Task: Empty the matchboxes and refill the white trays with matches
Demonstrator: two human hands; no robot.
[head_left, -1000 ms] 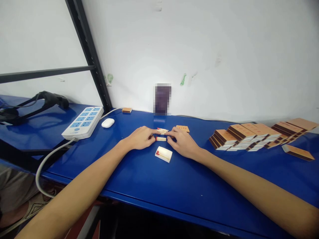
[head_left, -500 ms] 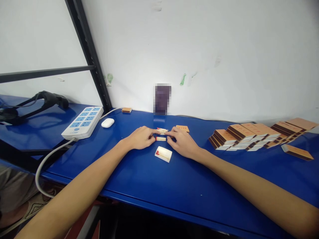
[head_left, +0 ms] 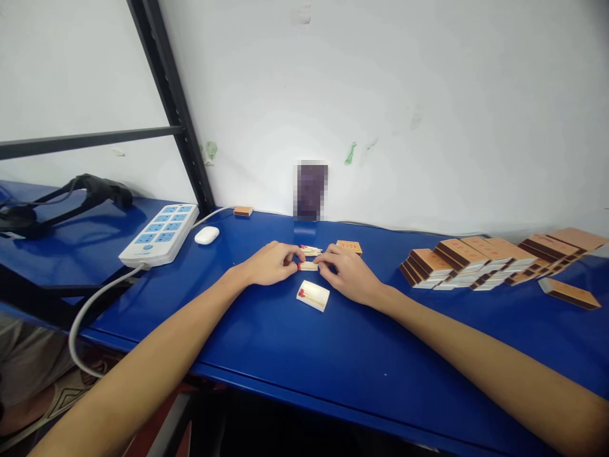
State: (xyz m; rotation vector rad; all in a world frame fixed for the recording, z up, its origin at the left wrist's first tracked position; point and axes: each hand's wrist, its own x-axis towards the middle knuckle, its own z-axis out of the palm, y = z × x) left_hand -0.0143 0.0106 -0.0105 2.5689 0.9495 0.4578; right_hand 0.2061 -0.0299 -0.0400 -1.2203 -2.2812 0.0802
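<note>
My left hand [head_left: 271, 263] and my right hand [head_left: 346, 271] rest on the blue table [head_left: 361, 355], fingertips facing each other. Between them they pinch a small bundle of red-tipped matches [head_left: 308, 266] lying on the table. More loose matches [head_left: 310, 250] lie just behind the fingers. An open white matchbox tray [head_left: 313, 295] with a few matches in it sits just in front of the hands. An orange matchbox sleeve [head_left: 349, 247] lies behind my right hand.
Rows of stacked brown matchboxes [head_left: 480, 261] fill the right side, with one lone box [head_left: 569, 293]. A white power strip [head_left: 159, 234], a white earbud case [head_left: 206, 235], a small box [head_left: 242, 211] and a black frame post [head_left: 169, 101] are at left.
The fingers of both hands have drawn slightly closer round the small bundle of matches. Nothing else has moved.
</note>
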